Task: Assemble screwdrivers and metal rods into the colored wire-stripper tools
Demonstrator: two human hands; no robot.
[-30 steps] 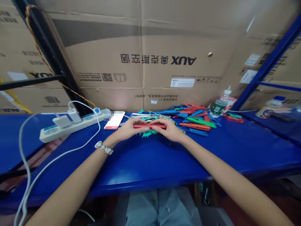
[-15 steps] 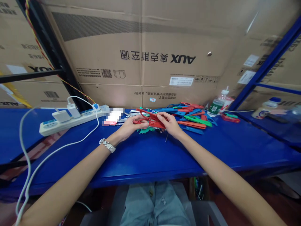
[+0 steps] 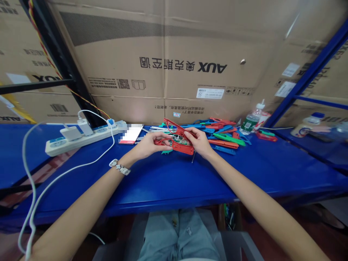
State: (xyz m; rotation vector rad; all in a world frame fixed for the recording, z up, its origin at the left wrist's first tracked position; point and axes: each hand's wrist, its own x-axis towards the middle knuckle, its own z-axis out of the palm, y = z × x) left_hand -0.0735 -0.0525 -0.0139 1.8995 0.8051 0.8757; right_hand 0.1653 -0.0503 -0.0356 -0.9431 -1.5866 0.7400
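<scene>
1. Stretching well past the left hand and right hand, the blue surface leaves room to its near edge; a coloured pile crowds rightward.
2. Between them, upper red part and lower red part slant down rightward, lengthwise.
3. Left fingers pinch the lower, right fingers the upper!

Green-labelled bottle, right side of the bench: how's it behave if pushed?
The bottle stands upright and tall for its width, so a push up high would probably tip it. Its rounded sides suggest it may roll once down. The clear, plastic-looking wall likely gives a little when squeezed.
</scene>
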